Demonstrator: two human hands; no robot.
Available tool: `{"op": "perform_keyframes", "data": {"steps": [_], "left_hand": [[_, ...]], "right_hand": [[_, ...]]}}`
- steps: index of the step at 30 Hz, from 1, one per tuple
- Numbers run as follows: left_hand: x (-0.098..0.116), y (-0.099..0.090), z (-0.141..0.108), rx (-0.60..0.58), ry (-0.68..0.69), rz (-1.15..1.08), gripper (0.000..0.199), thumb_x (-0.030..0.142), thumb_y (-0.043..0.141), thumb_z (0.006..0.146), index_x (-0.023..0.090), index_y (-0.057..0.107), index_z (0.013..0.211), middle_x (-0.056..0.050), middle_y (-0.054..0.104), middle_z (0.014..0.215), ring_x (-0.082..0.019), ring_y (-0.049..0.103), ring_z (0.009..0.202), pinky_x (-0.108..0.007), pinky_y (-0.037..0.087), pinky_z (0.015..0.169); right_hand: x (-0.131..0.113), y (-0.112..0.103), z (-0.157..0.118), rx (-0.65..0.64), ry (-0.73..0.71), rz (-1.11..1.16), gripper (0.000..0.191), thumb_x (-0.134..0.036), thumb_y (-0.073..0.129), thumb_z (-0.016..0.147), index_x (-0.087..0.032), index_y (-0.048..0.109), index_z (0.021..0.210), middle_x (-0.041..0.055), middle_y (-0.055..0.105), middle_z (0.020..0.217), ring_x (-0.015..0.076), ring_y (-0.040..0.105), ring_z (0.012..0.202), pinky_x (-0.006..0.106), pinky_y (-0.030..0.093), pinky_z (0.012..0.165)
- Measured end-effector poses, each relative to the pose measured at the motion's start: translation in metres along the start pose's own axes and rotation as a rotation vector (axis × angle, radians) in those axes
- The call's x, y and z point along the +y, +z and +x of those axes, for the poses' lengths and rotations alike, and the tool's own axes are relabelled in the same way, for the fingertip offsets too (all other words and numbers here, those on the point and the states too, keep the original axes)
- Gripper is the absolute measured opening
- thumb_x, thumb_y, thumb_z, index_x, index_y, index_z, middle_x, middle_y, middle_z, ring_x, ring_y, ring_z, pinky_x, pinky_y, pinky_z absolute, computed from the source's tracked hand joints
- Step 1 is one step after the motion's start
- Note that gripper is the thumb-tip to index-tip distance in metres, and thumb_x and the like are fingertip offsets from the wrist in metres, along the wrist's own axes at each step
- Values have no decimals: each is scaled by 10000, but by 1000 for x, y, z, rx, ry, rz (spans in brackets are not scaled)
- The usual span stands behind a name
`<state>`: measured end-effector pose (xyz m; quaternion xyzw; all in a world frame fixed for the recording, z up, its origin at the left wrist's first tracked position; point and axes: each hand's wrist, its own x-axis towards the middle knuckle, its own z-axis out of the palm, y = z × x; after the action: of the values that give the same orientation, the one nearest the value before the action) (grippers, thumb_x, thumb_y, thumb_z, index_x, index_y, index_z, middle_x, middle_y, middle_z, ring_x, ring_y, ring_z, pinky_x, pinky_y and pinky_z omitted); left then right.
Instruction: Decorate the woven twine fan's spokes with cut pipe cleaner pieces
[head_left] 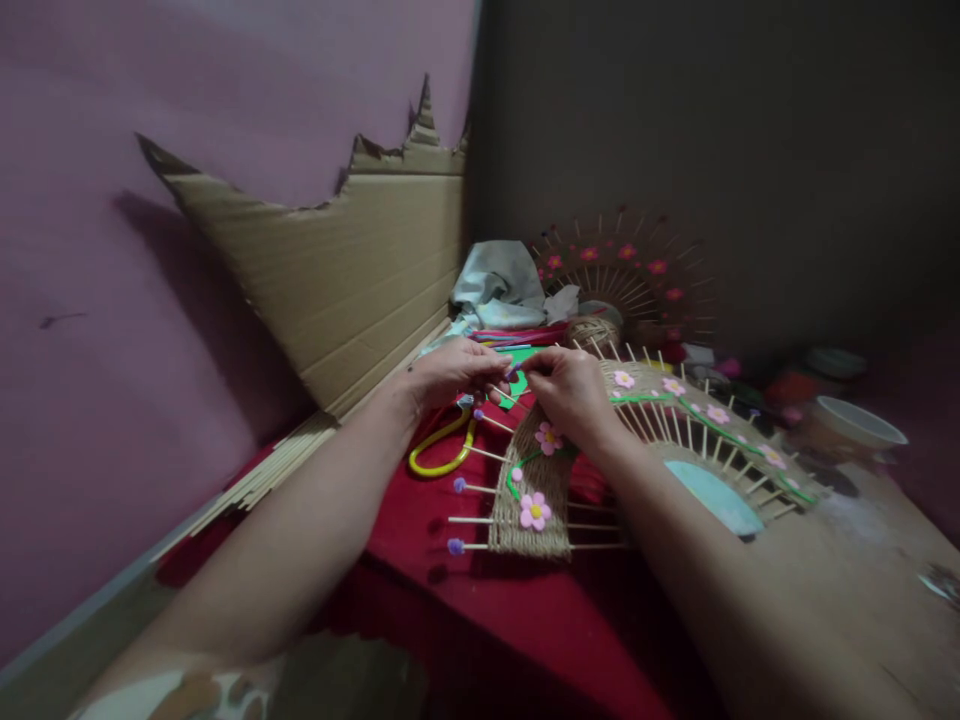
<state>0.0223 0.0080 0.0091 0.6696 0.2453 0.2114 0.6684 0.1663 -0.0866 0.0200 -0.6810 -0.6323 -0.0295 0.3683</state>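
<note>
Woven arch [549, 474] on red-covered desk [495, 615]: pink flowers [535, 511], green stem [513, 488] in place. Three near-end sticks tipped with purple pompoms [455, 547], sticks between [469, 520] bare. Beyond, left hand [459, 366] and right hand [574, 395] pinch small purple piece [514, 374] together. Several far sticks [630, 352] look bare; tipping seems partway. Behind: similar fan [611, 265], looks complete.

woven arch [556, 478]: rough twine | sticks [469, 520]: matt wood | panel [345, 270]: matt cardboard | loop [436, 471]: glossy

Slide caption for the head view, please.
Left hand and right hand close together at a small purple piece, beside a flowered twine arch with sticks, red cloth beneath its near end.
</note>
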Motion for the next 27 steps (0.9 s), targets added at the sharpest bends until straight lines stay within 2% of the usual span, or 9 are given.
{"op": "perform_keyframes", "data": {"steps": [5, 10, 18, 22, 27], "left_hand": [[-2, 11, 1, 101, 52, 78, 185, 257, 678, 723, 83, 644, 671, -47, 631, 606, -74, 561, 497, -186, 394, 475], [-2, 20, 3, 200, 34, 54, 135, 165, 614, 675, 83, 610, 568, -40, 601, 522, -69, 510, 424, -182, 325, 405], [-8, 26, 7, 281, 35, 7, 100, 120, 553, 594, 98, 573, 499, -11, 541, 454, -69, 483, 425, -193, 342, 433], [-6, 24, 6, 244, 56, 52, 109, 147, 556, 606, 106, 581, 508, -23, 562, 489, -75, 489, 457, -204, 361, 469], [-6, 15, 3, 121, 65, 121, 119, 211, 578, 647, 119, 623, 588, -18, 587, 556, -79, 508, 500, -208, 388, 514]], "right_hand": [[-1, 1, -1, 1, -7, -68, 211, -135, 566, 755, -180, 756, 834, 55, 745, 825, 178, 670, 769, 248, 451, 721], [-2, 4, -2, 0, -30, -145, 217, -141, 552, 770, -193, 754, 828, 49, 746, 851, 173, 669, 786, 251, 436, 727], [-4, 10, -5, 12, -49, -227, 231, -144, 528, 767, -208, 747, 801, 42, 744, 859, 186, 666, 801, 272, 417, 721], [-1, 9, -4, -15, -22, -216, 242, -162, 516, 768, -189, 741, 855, 61, 740, 866, 198, 664, 807, 275, 419, 714], [-3, 3, -1, -46, 5, -180, 374, -178, 524, 749, -188, 688, 1085, 60, 740, 833, 189, 657, 739, 267, 424, 676]]}}
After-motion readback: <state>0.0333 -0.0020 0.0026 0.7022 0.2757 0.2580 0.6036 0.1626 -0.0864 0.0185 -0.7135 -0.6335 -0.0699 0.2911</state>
